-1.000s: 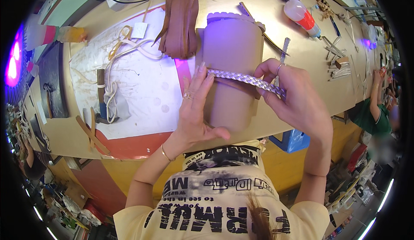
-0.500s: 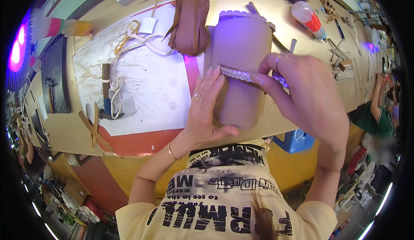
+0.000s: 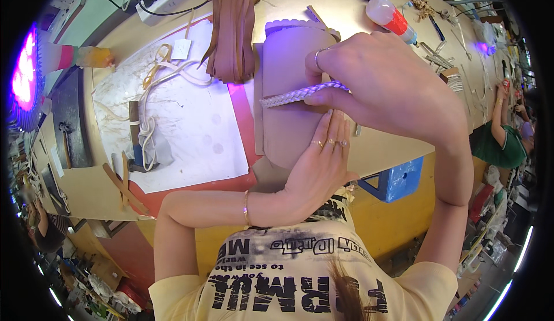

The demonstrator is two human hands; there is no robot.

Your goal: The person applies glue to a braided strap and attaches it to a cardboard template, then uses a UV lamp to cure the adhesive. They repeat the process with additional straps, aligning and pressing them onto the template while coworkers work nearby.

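A silvery-white braided strap [image 3: 287,96] lies across a rounded brown form [image 3: 284,133] that looks like cardboard or leather, with a scalloped far edge. My right hand [image 3: 384,87] pinches the strap between thumb and fingers on the form's right side; the strap's far end past the fingers is hidden. The strap's left end rests loose near the form's left edge. Just below the strap, my left hand [image 3: 324,158] lies with fingers stretched out together, pressing flat on the form's right side and holding nothing.
Left of the form are a bundle of brown strips [image 3: 232,32], a stained white sheet [image 3: 173,119] and a hammer [image 3: 135,133] with white cord. A red-labelled bottle [image 3: 391,19] lies beyond my right hand. A blue stool [image 3: 400,181] stands below the table edge; a glowing lamp [image 3: 24,73] is far left.
My left hand has left the strap's left end and moved right, to below my right hand. The strap's left end now shows uncovered. The whole view has shifted slightly.
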